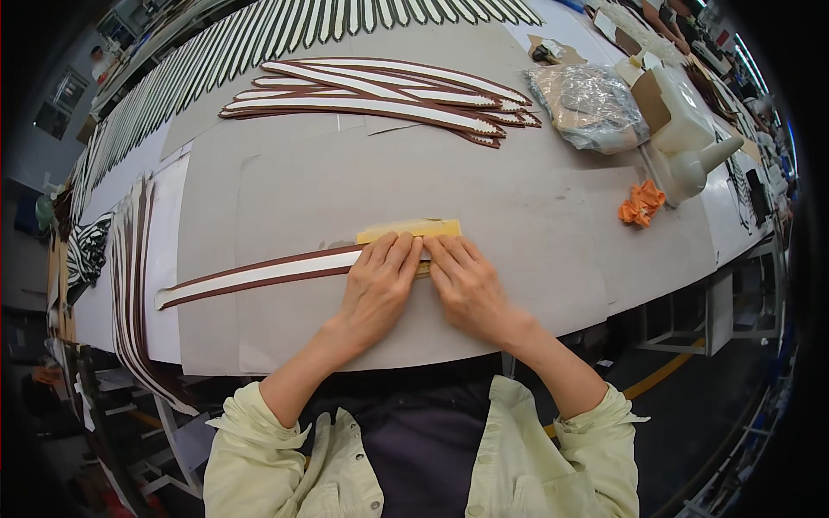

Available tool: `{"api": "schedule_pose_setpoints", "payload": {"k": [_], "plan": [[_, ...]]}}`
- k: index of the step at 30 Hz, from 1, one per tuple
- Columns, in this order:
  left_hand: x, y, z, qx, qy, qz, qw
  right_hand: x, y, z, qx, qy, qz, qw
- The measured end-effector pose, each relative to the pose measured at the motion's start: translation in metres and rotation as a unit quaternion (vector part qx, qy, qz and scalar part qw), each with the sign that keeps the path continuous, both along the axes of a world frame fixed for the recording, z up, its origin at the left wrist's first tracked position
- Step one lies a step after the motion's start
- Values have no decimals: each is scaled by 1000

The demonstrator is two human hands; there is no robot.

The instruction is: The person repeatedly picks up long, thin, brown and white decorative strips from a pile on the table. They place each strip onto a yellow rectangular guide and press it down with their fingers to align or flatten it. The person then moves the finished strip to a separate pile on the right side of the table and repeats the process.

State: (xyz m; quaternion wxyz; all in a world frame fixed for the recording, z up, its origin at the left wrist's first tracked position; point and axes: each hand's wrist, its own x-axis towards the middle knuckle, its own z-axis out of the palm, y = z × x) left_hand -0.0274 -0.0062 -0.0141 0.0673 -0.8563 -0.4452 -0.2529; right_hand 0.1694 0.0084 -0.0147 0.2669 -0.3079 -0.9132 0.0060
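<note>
A long brown and white strip [259, 274] lies across the grey work surface [535, 250], running from the left toward the middle. Its right end goes under a flat yellow block [410, 230]. My left hand [378, 285] presses flat on the strip's right end, fingers touching the block's near edge. Beside it, fingertips almost meeting, my right hand [466, 283] presses down on the same spot. Both hands lie flat and grip nothing. The strip's tip is hidden under my fingers.
A pile of similar strips [380, 95] lies further back. More strips line the left edge [134, 259] and the far edge [285, 26]. At the right are a crumpled plastic bag [591, 104], white bottles [691, 147] and an orange rag [641, 204].
</note>
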Motion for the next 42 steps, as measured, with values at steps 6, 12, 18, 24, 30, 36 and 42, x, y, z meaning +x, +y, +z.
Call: {"api": "schedule_pose_setpoints", "payload": {"k": [6, 12, 18, 24, 30, 36, 42], "plan": [[-7, -7, -4, -42, -46, 21, 998, -3, -1, 2, 22, -4, -21, 1000], [-17, -13, 3, -31, -18, 50, 998, -5, -9, -7, 45, 4, -66, 997], [-18, -11, 2, -43, -8, 43, 998, -11, -10, -7, 31, 36, -93, 995], [-14, -11, 2, -49, 11, 45, 998, -12, -13, -7, 8, 66, -103, 992], [-7, -8, 1, -49, -24, 16, 998, -16, -10, 0, 33, 44, -95, 994], [-25, -12, 12, -116, -109, 6, 987, -18, 1, 2, -44, 103, -123, 986], [-24, -49, 4, -51, -47, 57, 996, -21, 3, -3, -102, 141, -144, 974]]}}
